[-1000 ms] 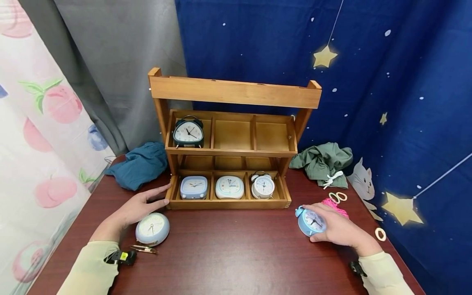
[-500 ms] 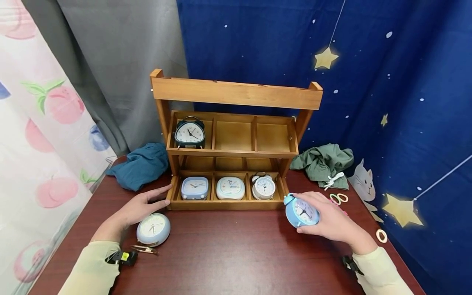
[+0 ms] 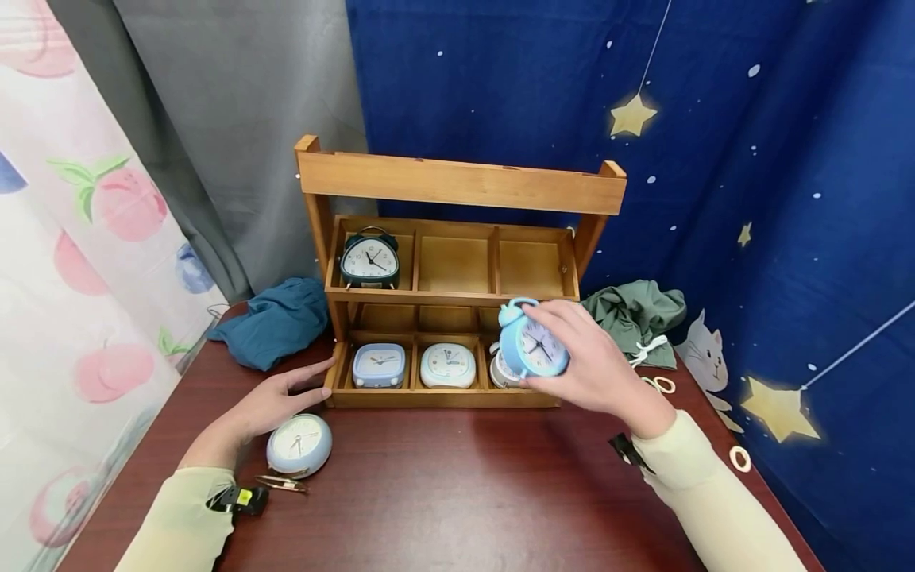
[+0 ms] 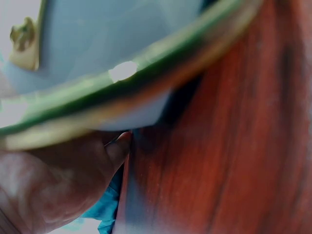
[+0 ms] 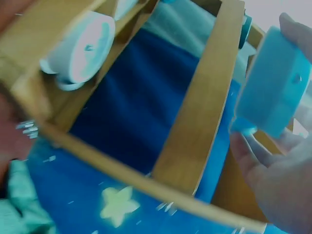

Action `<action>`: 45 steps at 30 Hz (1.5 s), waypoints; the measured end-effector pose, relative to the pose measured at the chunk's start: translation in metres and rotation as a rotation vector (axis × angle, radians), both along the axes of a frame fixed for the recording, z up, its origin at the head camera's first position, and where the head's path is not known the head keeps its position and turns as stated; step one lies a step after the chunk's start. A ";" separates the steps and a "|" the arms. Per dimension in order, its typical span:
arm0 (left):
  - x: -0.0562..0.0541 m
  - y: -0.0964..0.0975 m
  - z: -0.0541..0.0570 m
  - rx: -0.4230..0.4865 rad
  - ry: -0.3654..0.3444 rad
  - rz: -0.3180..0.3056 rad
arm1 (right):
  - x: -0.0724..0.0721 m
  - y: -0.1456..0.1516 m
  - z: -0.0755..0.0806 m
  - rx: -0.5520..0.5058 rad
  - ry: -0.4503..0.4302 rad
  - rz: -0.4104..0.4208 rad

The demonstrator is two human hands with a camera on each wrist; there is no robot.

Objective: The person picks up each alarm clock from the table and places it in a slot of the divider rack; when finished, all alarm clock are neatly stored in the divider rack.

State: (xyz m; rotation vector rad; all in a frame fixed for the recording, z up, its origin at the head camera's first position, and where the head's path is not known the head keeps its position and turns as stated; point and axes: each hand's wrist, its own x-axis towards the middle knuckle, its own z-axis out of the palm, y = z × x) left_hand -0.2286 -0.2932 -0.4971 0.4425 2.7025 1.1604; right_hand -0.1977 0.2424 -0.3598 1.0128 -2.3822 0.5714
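My right hand [image 3: 593, 361] grips a light-blue twin-bell alarm clock [image 3: 532, 347], held up off the table before the right end of the wooden shelf rack [image 3: 461, 179]. Its back and side [image 5: 273, 83] show in the right wrist view. Behind it, a white twin-bell alarm clock [image 3: 500, 375] in the lower right compartment is partly hidden. My left hand [image 3: 275, 405] rests its fingertips against the rack's lower left corner, fingers extended. Just below that hand, a round pale-blue clock [image 3: 300, 445] sits on the table.
The lower tier also holds a blue clock [image 3: 379, 365] and a white clock [image 3: 448, 365]. A dark green alarm clock [image 3: 369, 260] stands in the upper left compartment. Teal cloth [image 3: 275, 322] and green cloth [image 3: 636, 314] flank the rack; gold tweezer-like metal [image 3: 282, 483] and rings [image 3: 739, 458] lie around.
The right hand has carried the light-blue alarm clock up and to the left, from the table's right side to in front of the rack. My left hand has stayed at the rack's corner.
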 end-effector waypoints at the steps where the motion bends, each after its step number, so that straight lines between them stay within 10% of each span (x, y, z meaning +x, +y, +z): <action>1: 0.000 0.000 0.000 -0.001 0.001 0.001 | -0.005 -0.007 0.005 -0.004 0.025 0.005; 23: -0.002 -0.002 -0.002 -0.017 0.010 0.005 | -0.102 -0.100 0.057 0.090 0.192 -0.108; 45: -0.002 -0.001 -0.002 -0.011 0.008 0.002 | -0.124 -0.116 0.050 0.251 0.060 -0.177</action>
